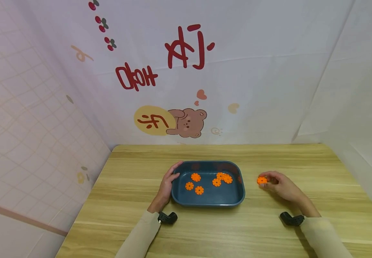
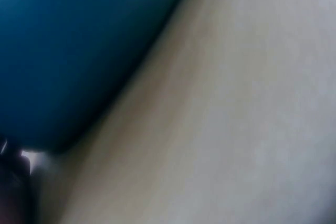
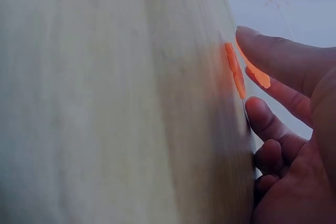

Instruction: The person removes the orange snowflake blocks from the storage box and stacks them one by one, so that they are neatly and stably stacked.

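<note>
A dark blue rectangular tray [image 1: 208, 205] stands on the table, with several orange notched discs [image 1: 199, 190] lying flat inside it. At its left end, my left hand [image 1: 165, 187] grips the rim, the thumb over the edge. To the right of the tray, my right hand [image 1: 280, 184] is low over the table and pinches an orange notched disc [image 3: 258, 73] between thumb and finger. Just under that one, in the right wrist view, another orange disc [image 3: 235, 71] lies on the wood. The left wrist view is blurred and mostly filled by the tray's side [image 2: 68, 51].
The wooden table [image 1: 205, 233] reaches back to a white printed wall sheet [image 1: 256, 82]. Another sheet [image 1: 37, 107] hangs along the left side. Each wrist carries a black camera, such as the right wrist camera [image 1: 291, 219].
</note>
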The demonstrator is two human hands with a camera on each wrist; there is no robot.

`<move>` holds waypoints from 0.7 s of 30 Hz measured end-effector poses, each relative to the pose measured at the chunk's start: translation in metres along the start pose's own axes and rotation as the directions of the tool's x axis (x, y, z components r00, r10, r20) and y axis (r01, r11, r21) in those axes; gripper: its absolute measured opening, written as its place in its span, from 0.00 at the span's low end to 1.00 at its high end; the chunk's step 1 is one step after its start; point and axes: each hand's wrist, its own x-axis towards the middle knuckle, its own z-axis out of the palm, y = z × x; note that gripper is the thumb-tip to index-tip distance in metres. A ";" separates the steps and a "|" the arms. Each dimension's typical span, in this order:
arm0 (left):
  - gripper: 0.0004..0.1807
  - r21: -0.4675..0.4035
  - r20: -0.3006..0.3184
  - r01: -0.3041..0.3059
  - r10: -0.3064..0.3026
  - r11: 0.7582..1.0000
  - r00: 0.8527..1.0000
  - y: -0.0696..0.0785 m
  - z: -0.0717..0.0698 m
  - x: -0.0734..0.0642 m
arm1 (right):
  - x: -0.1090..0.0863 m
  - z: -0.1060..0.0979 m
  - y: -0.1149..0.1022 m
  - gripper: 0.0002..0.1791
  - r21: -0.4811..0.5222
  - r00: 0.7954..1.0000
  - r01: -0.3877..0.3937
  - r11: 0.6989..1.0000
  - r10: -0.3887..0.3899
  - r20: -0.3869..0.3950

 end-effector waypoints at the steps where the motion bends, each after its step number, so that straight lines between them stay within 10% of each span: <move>1: 0.25 0.000 0.000 -0.001 0.001 1.000 1.000 0.000 0.000 0.000 | 0.000 0.000 0.000 0.17 -0.003 1.000 0.003 1.000 -0.003 -0.001; 21: 0.25 0.008 0.004 -0.004 0.004 1.000 1.000 0.000 -0.001 0.000 | -0.002 -0.001 -0.004 0.17 -0.027 1.000 -0.007 1.000 0.007 -0.006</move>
